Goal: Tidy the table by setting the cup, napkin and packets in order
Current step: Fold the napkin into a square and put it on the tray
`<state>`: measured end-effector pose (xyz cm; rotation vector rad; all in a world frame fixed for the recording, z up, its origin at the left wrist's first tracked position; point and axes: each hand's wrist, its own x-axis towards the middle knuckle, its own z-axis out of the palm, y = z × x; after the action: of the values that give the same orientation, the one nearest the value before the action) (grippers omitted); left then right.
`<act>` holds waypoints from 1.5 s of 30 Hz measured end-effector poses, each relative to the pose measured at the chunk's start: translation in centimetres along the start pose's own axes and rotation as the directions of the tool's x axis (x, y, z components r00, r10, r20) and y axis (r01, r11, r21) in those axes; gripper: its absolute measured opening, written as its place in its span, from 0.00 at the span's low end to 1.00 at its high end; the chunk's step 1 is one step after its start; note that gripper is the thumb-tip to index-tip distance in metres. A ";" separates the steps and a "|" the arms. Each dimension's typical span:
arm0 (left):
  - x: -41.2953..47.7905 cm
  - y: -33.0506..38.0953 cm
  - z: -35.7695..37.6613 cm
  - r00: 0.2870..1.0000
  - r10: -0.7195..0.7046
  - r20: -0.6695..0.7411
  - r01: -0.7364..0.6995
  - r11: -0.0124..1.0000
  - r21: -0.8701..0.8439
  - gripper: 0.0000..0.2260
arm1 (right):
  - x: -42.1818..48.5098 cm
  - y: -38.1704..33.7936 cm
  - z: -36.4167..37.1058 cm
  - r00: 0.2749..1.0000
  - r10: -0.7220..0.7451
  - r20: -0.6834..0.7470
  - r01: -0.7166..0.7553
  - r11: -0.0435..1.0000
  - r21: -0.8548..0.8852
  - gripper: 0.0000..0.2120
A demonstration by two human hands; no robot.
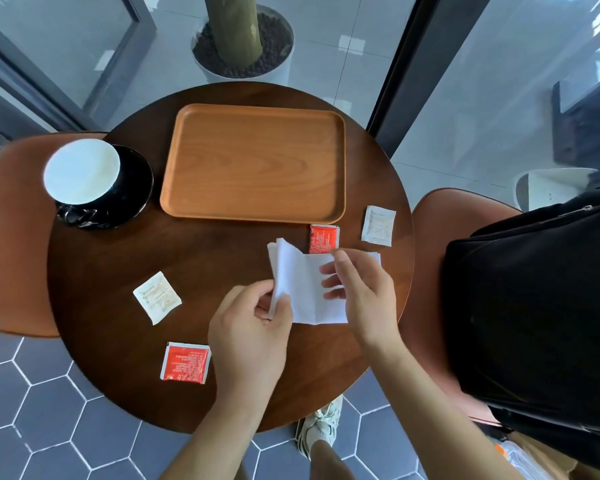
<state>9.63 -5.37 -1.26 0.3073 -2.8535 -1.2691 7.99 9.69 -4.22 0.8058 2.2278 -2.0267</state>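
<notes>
A white napkin (303, 282) is held just above the round wooden table (118, 327), partly folded. My left hand (248, 327) pinches its left edge. My right hand (361, 289) holds its right side with fingers curled over it. A black cup (84, 178) with a white inside sits on a black saucer (136, 188) at the far left. Two red packets lie on the table, one (186, 362) near the front and one (324, 238) half behind the napkin. Two white packets lie apart, one (157, 297) at the left and one (378, 225) at the right.
An empty wooden tray (253, 161) lies at the back of the table. Orange chairs stand on both sides; the right one (430, 271) carries a black backpack (541, 306). A white planter (243, 43) stands beyond the table by glass walls.
</notes>
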 end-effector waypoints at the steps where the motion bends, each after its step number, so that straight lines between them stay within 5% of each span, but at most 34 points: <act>1: -0.2 0.6 0.2 1.000 0.030 0.005 -0.030 1.000 -0.005 0.08 | 0.2 -0.7 -0.4 0.997 -0.011 0.077 0.017 0.997 -0.077 0.13; 5: -1.1 2.4 1.8 0.995 0.093 0.048 -0.090 0.995 -0.049 0.08 | 1.2 -3.2 -0.9 0.965 -0.099 0.244 0.205 0.866 -0.456 0.25; 11: -1.8 4.0 5.0 0.980 0.190 0.052 -0.184 0.976 -0.113 0.10 | 3.3 -4.0 -3.3 0.985 -0.051 0.165 0.159 0.645 -0.747 0.10; 21: -3.6 2.9 10.3 0.900 0.407 0.153 -0.413 0.911 0.008 0.02 | 2.9 0.0 -6.5 0.998 -0.062 0.003 0.048 0.736 -0.675 0.06; 26: -3.6 1.8 10.3 0.873 0.460 0.161 -0.466 0.885 0.001 0.07 | 2.9 1.4 -6.7 0.993 -0.107 -0.049 0.059 0.808 -0.586 0.04; 31: -2.3 0.0 10.3 0.826 0.489 0.282 -0.561 0.767 0.311 0.22 | 3.4 2.5 -6.7 0.985 -0.157 -0.073 0.091 0.827 -0.554 0.08; 33: -1.6 -0.5 10.6 0.802 0.464 0.376 -0.591 0.709 0.385 0.28 | 3.2 3.0 -6.8 0.952 -0.304 -0.042 0.205 0.732 -0.649 0.14; 37: -1.0 -1.4 11.5 0.787 0.414 0.458 -0.606 0.662 0.442 0.31 | 2.8 5.0 -7.4 0.792 -0.555 0.256 0.490 0.327 -0.808 0.20; 45: -0.9 -2.2 12.2 0.773 0.406 0.488 -0.627 0.604 0.492 0.34 | 3.8 7.9 -9.1 0.759 -0.467 0.454 0.586 0.185 -0.789 0.24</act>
<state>9.92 2.36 -11.04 -0.8087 -3.1583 -0.2203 10.66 19.66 -11.40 -0.2858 3.1710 -0.4258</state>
